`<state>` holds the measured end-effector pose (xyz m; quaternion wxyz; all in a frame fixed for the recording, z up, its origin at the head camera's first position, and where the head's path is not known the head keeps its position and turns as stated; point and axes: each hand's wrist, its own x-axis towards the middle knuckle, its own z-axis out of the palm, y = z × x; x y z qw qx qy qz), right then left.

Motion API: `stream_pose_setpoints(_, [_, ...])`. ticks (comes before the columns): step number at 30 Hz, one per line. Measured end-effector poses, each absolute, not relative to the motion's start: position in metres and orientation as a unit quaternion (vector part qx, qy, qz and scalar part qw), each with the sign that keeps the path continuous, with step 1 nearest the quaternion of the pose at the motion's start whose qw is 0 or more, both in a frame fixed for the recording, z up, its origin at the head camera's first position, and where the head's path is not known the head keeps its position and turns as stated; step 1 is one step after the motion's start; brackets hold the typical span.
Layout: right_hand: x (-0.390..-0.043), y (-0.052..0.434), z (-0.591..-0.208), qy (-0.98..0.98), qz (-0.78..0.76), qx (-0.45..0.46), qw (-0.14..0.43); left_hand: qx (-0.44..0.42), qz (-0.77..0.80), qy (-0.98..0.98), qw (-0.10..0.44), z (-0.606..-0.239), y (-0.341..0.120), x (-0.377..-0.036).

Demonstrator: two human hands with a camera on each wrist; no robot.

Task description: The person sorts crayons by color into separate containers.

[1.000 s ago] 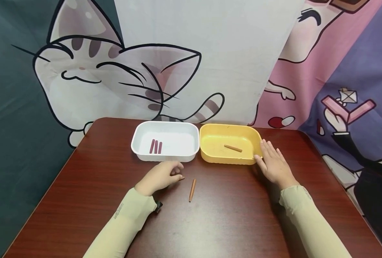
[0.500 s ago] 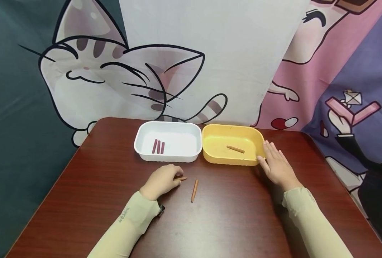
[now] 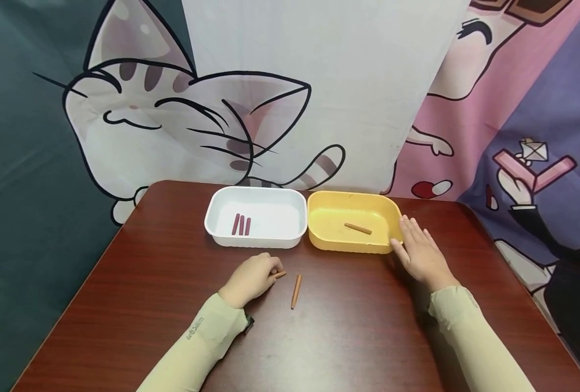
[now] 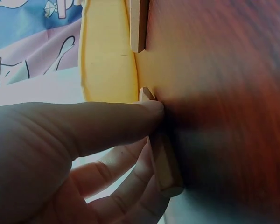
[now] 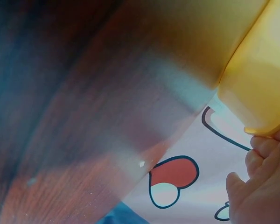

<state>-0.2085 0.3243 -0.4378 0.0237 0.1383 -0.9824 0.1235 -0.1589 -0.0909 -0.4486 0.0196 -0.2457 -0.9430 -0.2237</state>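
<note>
My left hand [image 3: 252,276] is low over the table in front of the white tray. Its thumb and fingers pinch a brown crayon [image 4: 165,170], whose middle is hidden under the thumb. Just right of this hand, a second brown crayon [image 3: 296,292] with a tapered end lies on the table. My right hand [image 3: 421,255] rests with straight fingers against the right end of the yellow tray [image 3: 353,246], and in the right wrist view its fingertips touch the rim. Inside the yellow tray lies one more brown crayon [image 3: 358,228].
Side by side at the back of the dark red-brown table [image 3: 349,337] stand the yellow tray and a white tray [image 3: 255,242]. Three dark red sticks [image 3: 241,225] lie in the white one. A printed cloth [image 3: 270,43] with cartoon figures hangs behind the table.
My left hand has come down and turned slightly, its fingers closing on the brown crayon. The right hand stays at the yellow tray. The head view has shifted a little.
</note>
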Motion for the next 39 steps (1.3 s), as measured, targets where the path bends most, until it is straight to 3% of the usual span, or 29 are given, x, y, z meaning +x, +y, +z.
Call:
stream_pose_setpoints(12, [-0.208,0.325,-0.44,-0.982,0.127,0.138,0.031,-0.251,-0.246,-0.936,0.004,-0.447,-0.09,-0.162])
stream_pose_setpoints(22, [-0.207,0.322,-0.436,-0.981,0.134,0.137,0.023,-0.204,-0.418,-0.883,-0.054,-0.446,-0.089,-0.165])
stream_pose_setpoints(35, [-0.208,0.326,-0.437,-0.982,0.134,0.129,0.019,-0.107,-0.698,-0.677,-0.206,-0.445,-0.082,-0.173])
stream_pose_setpoints(39, [-0.209,0.325,-0.436,-0.982,0.136,0.127,0.01,-0.093,-0.722,-0.648,-0.223,-0.443,-0.078,-0.174])
